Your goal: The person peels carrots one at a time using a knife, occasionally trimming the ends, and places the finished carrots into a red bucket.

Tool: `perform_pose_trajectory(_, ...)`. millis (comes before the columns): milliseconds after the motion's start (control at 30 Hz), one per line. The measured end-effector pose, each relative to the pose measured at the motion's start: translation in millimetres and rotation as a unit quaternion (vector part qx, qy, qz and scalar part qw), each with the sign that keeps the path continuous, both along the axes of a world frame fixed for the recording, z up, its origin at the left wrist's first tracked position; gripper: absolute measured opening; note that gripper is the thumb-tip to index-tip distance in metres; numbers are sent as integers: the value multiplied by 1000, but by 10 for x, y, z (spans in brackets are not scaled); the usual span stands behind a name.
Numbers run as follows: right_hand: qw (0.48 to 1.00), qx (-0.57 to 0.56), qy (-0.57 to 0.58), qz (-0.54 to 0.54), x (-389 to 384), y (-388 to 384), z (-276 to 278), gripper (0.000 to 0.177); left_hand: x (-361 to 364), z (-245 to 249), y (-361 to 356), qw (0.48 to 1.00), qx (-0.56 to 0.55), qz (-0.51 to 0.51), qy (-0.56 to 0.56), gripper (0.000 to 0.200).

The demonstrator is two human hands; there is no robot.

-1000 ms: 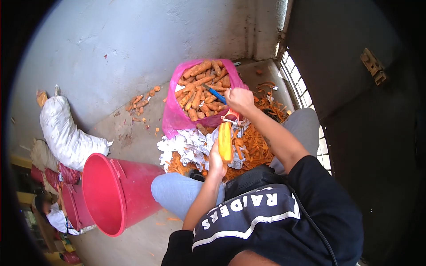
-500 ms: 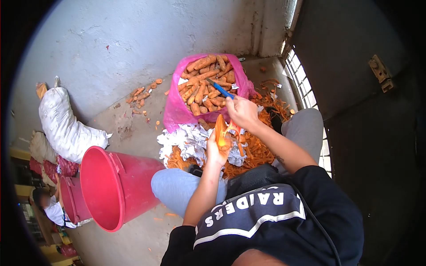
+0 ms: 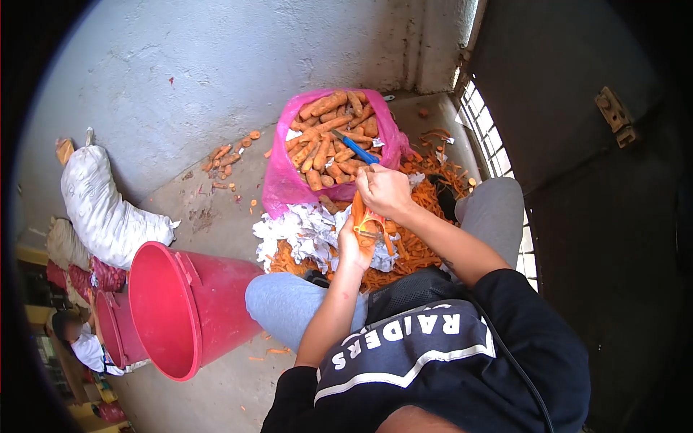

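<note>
My left hand (image 3: 354, 245) is closed around a carrot (image 3: 357, 206), held upright above the peelings. In my right hand (image 3: 386, 191) is an orange peeler (image 3: 370, 225), its head against the carrot near my left fingers. Just beyond my right hand, a knife with a blue handle (image 3: 359, 149) appears to rest on the unpeeled carrots (image 3: 317, 137). Those carrots fill an open pink plastic bag (image 3: 278, 180). Orange peelings (image 3: 415, 252) and crumpled white paper (image 3: 292, 231) lie below my hands, between my legs.
A large red bin (image 3: 224, 303) lies tilted at my left, with another red bin (image 3: 119, 325) behind it. A stuffed white sack (image 3: 105, 209) leans on the wall. Carrot pieces (image 3: 227, 155) lie on the floor. A person (image 3: 86, 346) is at far left; a dark door (image 3: 599, 216) stands right.
My right hand has come down and slightly left, drawing the peeler along the carrot toward me. The left hand keeps its hold, and the knife stays on the carrots.
</note>
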State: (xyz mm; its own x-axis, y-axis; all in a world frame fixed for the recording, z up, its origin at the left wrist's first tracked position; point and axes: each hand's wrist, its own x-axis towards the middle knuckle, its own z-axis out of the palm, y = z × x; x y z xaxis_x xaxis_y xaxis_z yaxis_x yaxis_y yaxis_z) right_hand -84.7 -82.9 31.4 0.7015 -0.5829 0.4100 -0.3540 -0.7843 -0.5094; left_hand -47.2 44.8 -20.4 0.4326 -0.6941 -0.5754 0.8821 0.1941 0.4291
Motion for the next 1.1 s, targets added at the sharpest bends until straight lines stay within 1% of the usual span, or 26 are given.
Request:
perform_pose_trajectory(67, 1000, 14, -4, -4, 15, 10, -22, 44, -1, -15, 10, 1000, 5, -4, -3, 39)
perform_pose_trajectory(167, 1000, 10, -4, -26, 64, -9, 5, 44, 4, 137, 29, 1000, -2, -13, -27, 34)
perform_pose_trajectory(200, 999, 6, -3, -37, 90, -47, 18, 44, 0, 158, 59, 998, -3, -36, -52, 35)
perform_pose_trajectory(267, 995, 29, 15, -96, 169, -366, 17, 42, -46, 187, 165, 991, -6, -83, -104, 36)
perform_pose_trajectory(300, 992, -50, -15, -115, 178, -554, 5, 41, -115, 231, 172, 991, 26, -80, -100, 38)
perform_pose_trajectory(333, 985, -112, -11, -129, 223, -802, -112, 41, -143, 283, 206, 989, 0, -111, -100, 38)
perform_pose_trajectory(367, 979, -122, -24, -163, 223, -969, -122, 42, -159, 332, 248, 985, -25, -142, -98, 39)
perform_pose_trajectory(400, 978, -58, 26, -199, 217, -1095, -100, 49, -145, 357, 272, 979, -51, -171, -96, 39)
perform_pose_trajectory(433, 975, -30, 29, -218, 192, -1162, -106, 50, -94, 325, 268, 976, -85, -185, -80, 39)
perform_pose_trajectory(467, 972, -3, 32, -234, 192, -1213, -112, 51, -72, 270, 231, 980, -77, -164, -77, 39)
perform_pose_trajectory(533, 974, 43, 28, -220, 135, -1056, 3, 51, -59, 195, 165, 989, -60, -114, -70, 39)
perform_pose_trajectory(600, 976, 106, 20, -188, 67, -835, 33, 49, 12, 171, 143, 993, -61, -94, -45, 38)
perform_pose_trajectory(667, 989, 82, 0, -126, -13, -554, -40, 47, 83, 1, 117, 996, -55, -70, -16, 37)
perform_pose_trajectory(733, 996, 74, 9, -58, -132, -230, 41, 47, 140, -146, 129, 995, -71, -67, 28, 33)
perform_pose_trajectory(767, 997, 67, 4, -43, -149, -127, 4, 47, 161, -239, 132, 994, -81, -63, 47, 32)
perform_pose_trajectory(800, 998, 59, -5, -26, -182, -35, 25, 44, 159, -180, 100, 992, -92, -59, 65, 32)
perform_pose_trajectory(833, 998, 52, -9, -15, -190, 20, -4, 43, 104, -86, 55, 997, -41, -38, 54, 31)
perform_pose_trajectory(933, 999, 36, -16, 2, -156, 72, -35, 41, 85, -28, 56, 997, -37, -73, 15, 30)
perform_pose_trajectory(1100, 999, 38, -34, 1, -121, 83, 11, 40, 91, -62, 58, 996, -40, -83, 18, 31)
